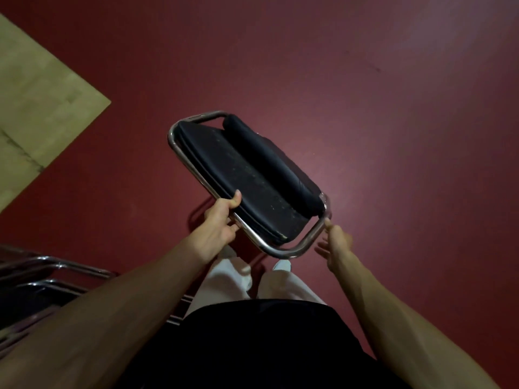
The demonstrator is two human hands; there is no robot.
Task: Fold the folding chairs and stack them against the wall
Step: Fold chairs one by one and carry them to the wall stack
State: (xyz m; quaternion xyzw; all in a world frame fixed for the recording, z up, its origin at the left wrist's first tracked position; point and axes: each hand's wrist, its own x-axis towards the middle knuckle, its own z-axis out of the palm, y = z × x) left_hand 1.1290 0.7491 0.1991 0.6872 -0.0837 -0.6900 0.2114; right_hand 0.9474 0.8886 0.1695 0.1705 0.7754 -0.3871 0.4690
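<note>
We observe a black padded folding chair (pixel 252 178) with a chrome tube frame at frame centre, held above the red floor (pixel 365 108). The left hand (pixel 222 220) is closed around the frame's left rail, thumb on the seat edge. The right hand (pixel 335 242) is open, fingers loose, its fingertip just touching the frame's lower right corner. More chrome chair frames (pixel 42 276) lie at lower left.

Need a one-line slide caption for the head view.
Left hand grips folding chair frame over red floor; right hand open at its corner.
</note>
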